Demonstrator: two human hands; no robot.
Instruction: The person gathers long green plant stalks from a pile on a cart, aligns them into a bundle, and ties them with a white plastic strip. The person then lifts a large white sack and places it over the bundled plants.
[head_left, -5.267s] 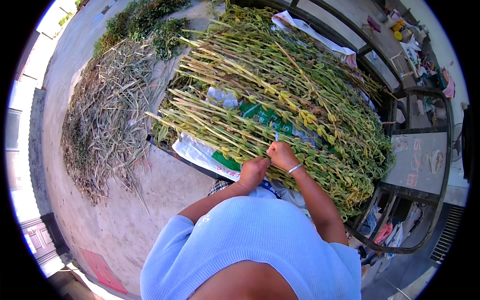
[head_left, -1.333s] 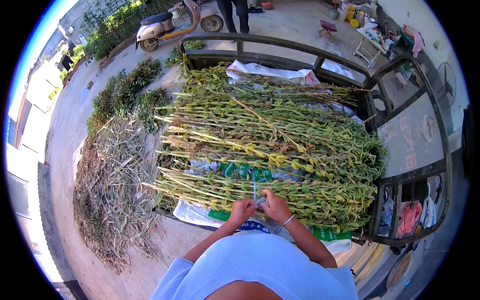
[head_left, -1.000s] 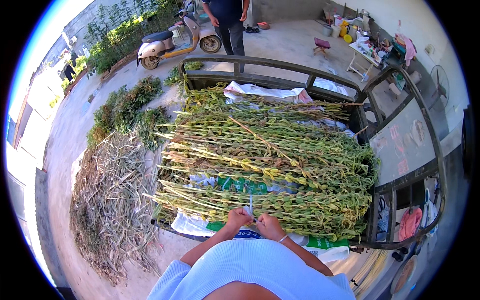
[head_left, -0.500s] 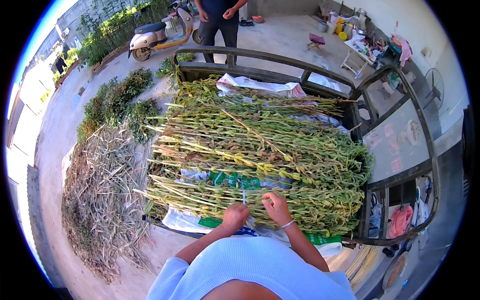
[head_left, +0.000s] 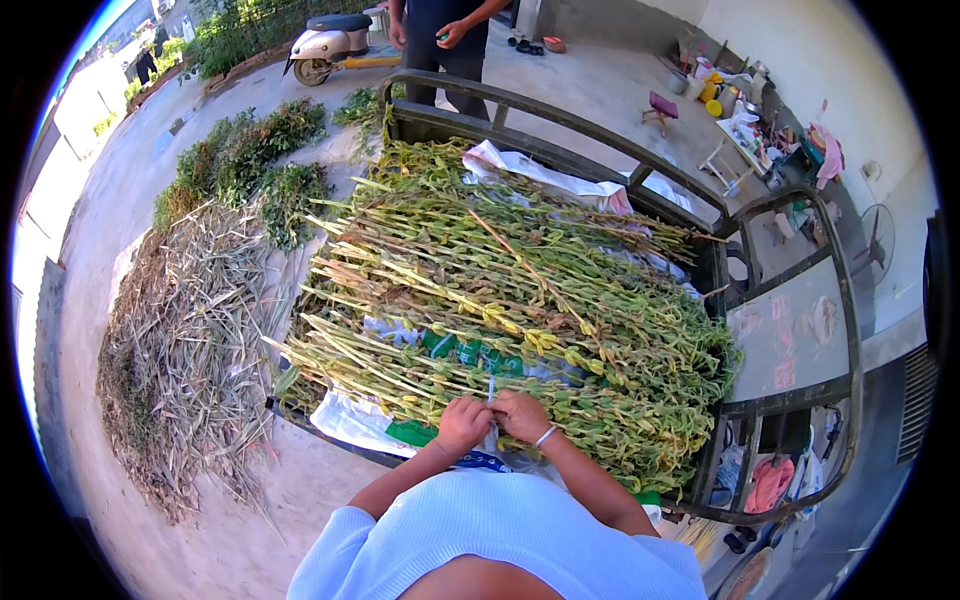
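Long cut stalks (head_left: pixel 560 270) with green and yellowing pods lie in rows across the cart bed. At the near edge, a pale strip (head_left: pixel 491 386) runs up over the nearest bundle of stalks (head_left: pixel 400 372). My left hand (head_left: pixel 463 424) is closed at the strip's lower part, with its fingers curled. Touching it from the right, my right hand (head_left: pixel 520 414), with a band on the wrist, is closed and pinches at the same spot. The fingers hide the strip's ends. White and green woven sacks (head_left: pixel 352 424) lie under the stalks.
A dark metal rail (head_left: pixel 560 118) borders the cart's far side, and a metal frame (head_left: pixel 852 330) stands at its right. Dry stalks (head_left: pixel 190 350) and leafy plants (head_left: pixel 245 145) lie on the ground at left. Beyond the rail stands a person (head_left: pixel 445 45), near a scooter (head_left: pixel 330 45).
My right hand has come left and down to meet my left hand at the strip. The view has turned slightly, shifting the cart in the picture.
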